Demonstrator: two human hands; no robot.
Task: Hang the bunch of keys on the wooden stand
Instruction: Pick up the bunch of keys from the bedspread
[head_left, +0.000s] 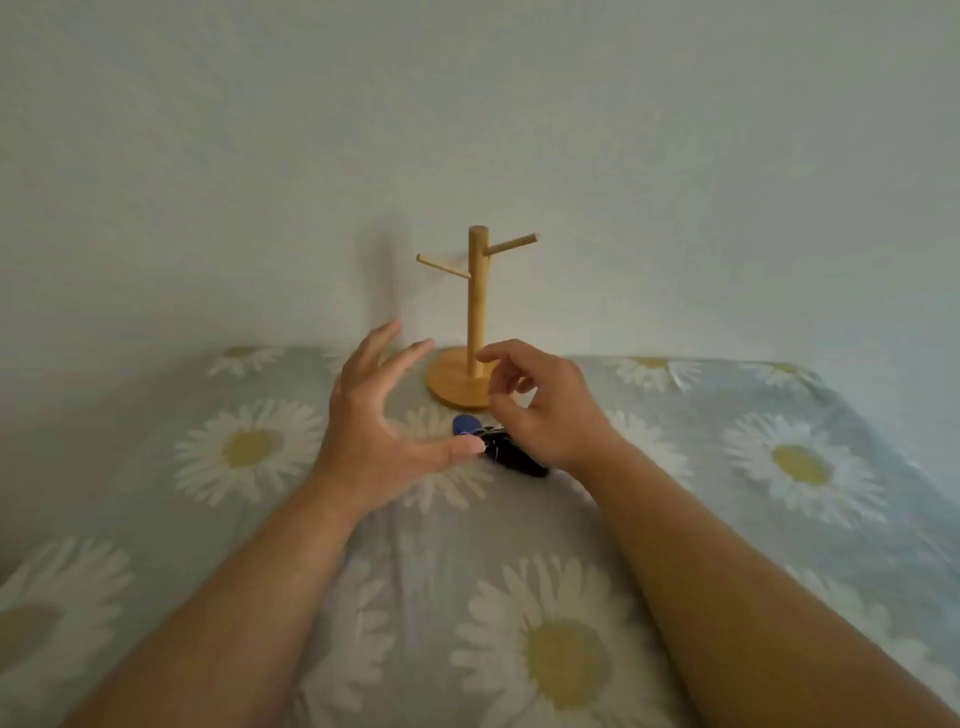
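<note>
Forearms (727, 571) near; both hands (374, 415) seemingly empty above keys (511, 454).

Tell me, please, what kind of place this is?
Probably a bedroom at home: a daisy-print sheet covers what looks like a bed, set against a plain wall, with a wooden stand on it.

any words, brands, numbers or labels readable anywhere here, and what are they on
None can be read.
Wooden stand: bare wood, no marking shows.
Bunch of keys: dark fob and blue tag show no legible print; too small and blurred to tell.
Daisy-print cloth: flowers only, no text.
Wall: plain.
</note>
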